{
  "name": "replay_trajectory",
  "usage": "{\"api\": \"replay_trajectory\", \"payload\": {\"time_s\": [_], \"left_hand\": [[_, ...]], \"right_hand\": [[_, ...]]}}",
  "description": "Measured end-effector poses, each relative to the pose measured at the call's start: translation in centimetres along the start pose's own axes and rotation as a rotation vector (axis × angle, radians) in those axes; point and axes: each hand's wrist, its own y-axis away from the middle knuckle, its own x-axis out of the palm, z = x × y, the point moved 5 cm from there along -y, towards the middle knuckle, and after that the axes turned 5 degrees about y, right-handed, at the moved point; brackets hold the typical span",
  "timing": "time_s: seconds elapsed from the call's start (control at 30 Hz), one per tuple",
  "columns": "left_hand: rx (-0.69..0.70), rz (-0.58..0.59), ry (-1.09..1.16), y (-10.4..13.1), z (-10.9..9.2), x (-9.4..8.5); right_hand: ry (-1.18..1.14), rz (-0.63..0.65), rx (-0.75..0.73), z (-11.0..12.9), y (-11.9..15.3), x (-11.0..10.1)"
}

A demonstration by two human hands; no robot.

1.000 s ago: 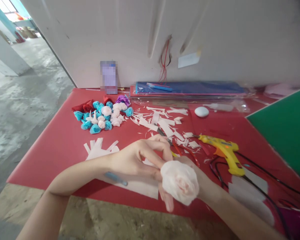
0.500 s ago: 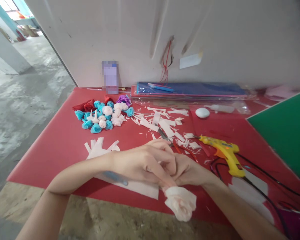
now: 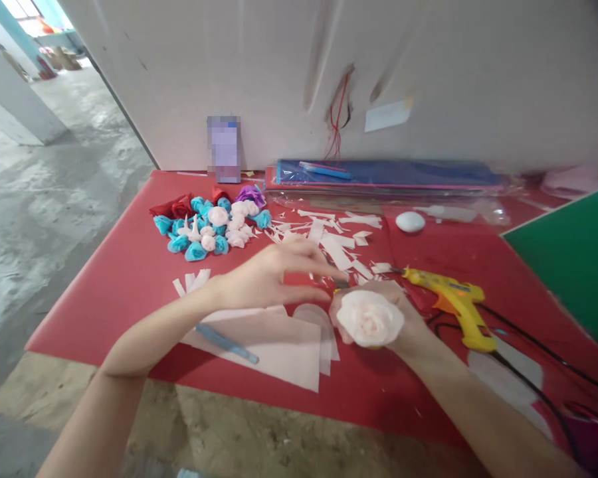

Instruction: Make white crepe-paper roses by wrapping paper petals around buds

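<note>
A pale paper rose (image 3: 369, 318) faces up, with my right hand (image 3: 396, 299) closed round its underside; the fingers are mostly hidden by the petals. To its left, my left hand (image 3: 284, 272) hangs over the table with thumb and fingers apart and nothing between them. Pale paper sheets (image 3: 284, 348) lie below my left hand, and a light blue pen (image 3: 226, 343) rests on them. White paper scraps (image 3: 336, 252) are scattered behind the hands. Several blue, pink, red and purple paper flowers (image 3: 209, 226) are grouped at the back left.
A yellow glue gun (image 3: 453, 299) with a black cord lies at the right on the red table (image 3: 94, 285). Behind are a white egg-shaped object (image 3: 410, 222) and blue wrapped sheets (image 3: 389, 174). A phone (image 3: 224, 149) leans on the wall. A green board (image 3: 573, 259) stands right.
My hands have come apart. The left hand has moved up and opened, and the rose has risen with my right hand and turned to face upward. More of the pen and sheets shows.
</note>
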Motion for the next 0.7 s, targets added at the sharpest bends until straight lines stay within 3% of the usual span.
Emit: {"api": "replay_trajectory", "payload": {"time_s": [0.1, 0.17, 0.3, 0.43, 0.53, 0.7], "left_hand": [[-0.105, -0.127, -0.115, 0.4, 1.0, -2.0], [-0.133, -0.117, -0.184, 0.9, 1.8, -1.8], [-0.178, 0.189, -0.289, 2.4, 3.8, 3.0], [-0.192, 0.282, -0.342, 3.6, 5.3, 7.3], [-0.237, 0.314, -0.367, 3.7, 6.0, 8.5], [-0.34, 0.382, -0.355, 3.6, 6.6, 8.8]], "right_hand": [[-0.078, -0.062, -0.008, 0.7, 0.1, -0.7], [-0.124, -0.096, -0.022, 0.8, 0.2, -1.2], [-0.203, -0.163, -0.054, 0.6, 0.3, -1.8], [-0.244, -0.202, -0.058, 0.4, 0.2, -2.0], [-0.261, -0.226, -0.059, 0.3, 0.1, -2.1], [-0.271, -0.236, -0.044, 0.1, 0.1, -2.2]]}}
